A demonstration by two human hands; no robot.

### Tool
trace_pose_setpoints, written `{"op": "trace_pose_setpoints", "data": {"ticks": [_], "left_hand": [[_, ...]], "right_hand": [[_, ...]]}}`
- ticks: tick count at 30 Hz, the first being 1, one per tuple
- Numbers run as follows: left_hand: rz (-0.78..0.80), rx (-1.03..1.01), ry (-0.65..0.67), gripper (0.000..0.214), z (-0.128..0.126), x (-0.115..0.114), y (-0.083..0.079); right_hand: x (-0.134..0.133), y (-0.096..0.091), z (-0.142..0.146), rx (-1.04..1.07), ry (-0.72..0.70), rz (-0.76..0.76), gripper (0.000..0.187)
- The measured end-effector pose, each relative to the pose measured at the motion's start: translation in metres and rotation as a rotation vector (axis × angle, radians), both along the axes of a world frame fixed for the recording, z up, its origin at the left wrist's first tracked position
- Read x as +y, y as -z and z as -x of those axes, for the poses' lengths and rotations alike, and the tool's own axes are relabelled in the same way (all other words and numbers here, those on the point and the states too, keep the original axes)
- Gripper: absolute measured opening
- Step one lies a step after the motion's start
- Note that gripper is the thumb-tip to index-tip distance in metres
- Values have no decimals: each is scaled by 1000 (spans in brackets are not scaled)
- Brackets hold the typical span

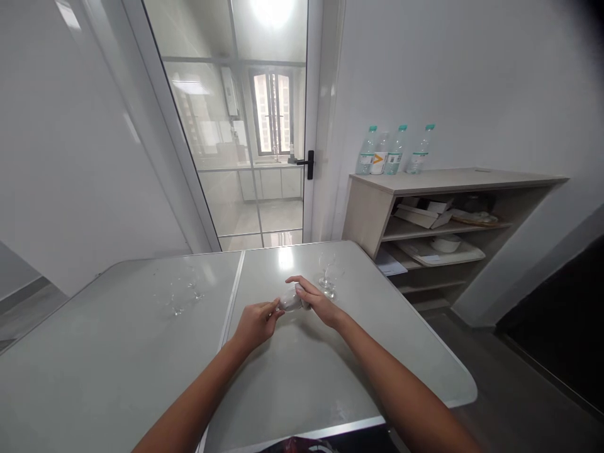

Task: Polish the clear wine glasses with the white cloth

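Observation:
My right hand (312, 300) is curled over a small clear glass (290, 299) that lies tilted above the grey table (141, 352). Its fingers wrap the glass from above. My left hand (256, 322) meets the glass from the left, its fingertips pinched at the near end. What the left fingers hold there is too small to make out. A clear stemmed glass (329, 273) stands upright just right of my right hand. Two more clear glasses (182, 292) stand on the left half of the table.
A sideboard with open shelves (425, 207) stands at the right wall, with several water bottles (395, 150) on top and boxes and dishes inside. A glass door (245, 126) with a black handle stands behind the table. The floor drops away on the right.

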State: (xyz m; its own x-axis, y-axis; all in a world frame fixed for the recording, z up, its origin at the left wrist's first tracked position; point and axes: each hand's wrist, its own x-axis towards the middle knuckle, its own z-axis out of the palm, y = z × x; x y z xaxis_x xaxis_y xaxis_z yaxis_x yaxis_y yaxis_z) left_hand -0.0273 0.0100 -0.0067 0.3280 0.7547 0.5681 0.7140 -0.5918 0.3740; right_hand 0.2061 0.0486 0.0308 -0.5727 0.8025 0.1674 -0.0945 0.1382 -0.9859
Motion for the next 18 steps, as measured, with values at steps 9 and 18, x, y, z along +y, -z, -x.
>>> {"op": "trace_pose_setpoints", "data": {"ticks": [9,18], "left_hand": [[831,-524,146,43,-3,1,-24],[1339,-863,262,37,5,0,-39]], "right_hand": [[6,-5,-9,-7,12,30,37],[5,0,-12,-98,104,-489,36]]}}
